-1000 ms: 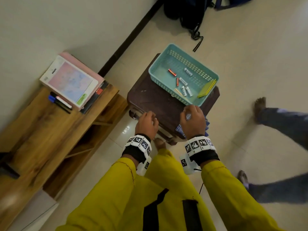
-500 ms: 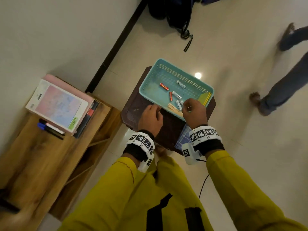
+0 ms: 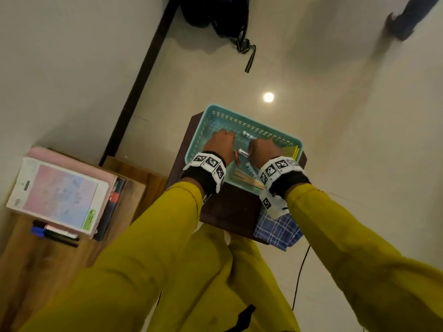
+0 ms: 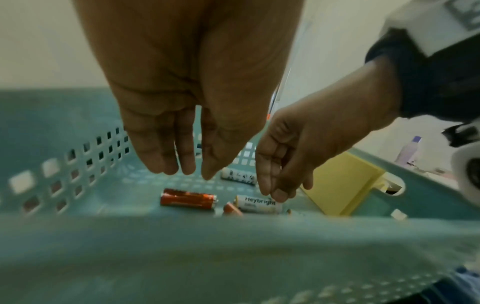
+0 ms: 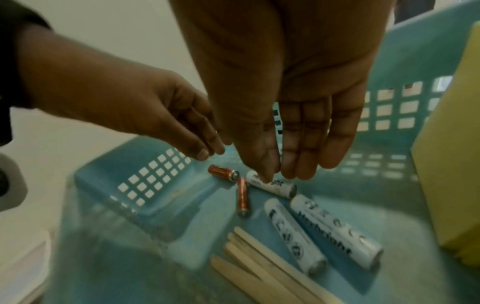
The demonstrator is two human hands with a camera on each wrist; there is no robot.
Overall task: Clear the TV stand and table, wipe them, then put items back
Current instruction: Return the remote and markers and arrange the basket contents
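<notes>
A teal basket (image 3: pixel 268 134) stands on the small dark brown table (image 3: pixel 230 212). Both my hands are down inside it. My left hand (image 3: pixel 230 134) hangs open with straight fingers (image 4: pixel 158 160) above a red battery (image 4: pixel 188 199) and holds nothing. My right hand (image 3: pixel 254 142) reaches down with nearly straight fingers, and its fingertips (image 5: pixel 267 172) touch a white battery (image 5: pixel 275 188). A second red battery (image 5: pixel 242 197), two more white batteries (image 5: pixel 335 230), wooden sticks (image 5: pixel 259 263) and a yellow pad (image 5: pixel 446 164) also lie in the basket.
A blue checked cloth (image 3: pixel 278 228) hangs over the table's near right corner. The wooden TV stand (image 3: pixel 55 262) at left carries stacked books (image 3: pixel 60 195) and markers (image 3: pixel 55 233). A dark backpack (image 3: pixel 215 17) lies on the floor beyond; another person's foot (image 3: pixel 400 27) is far right.
Both hands have moved forward from the table's near edge into the basket. The right hand has left the cloth. The other person has walked away toward the far right.
</notes>
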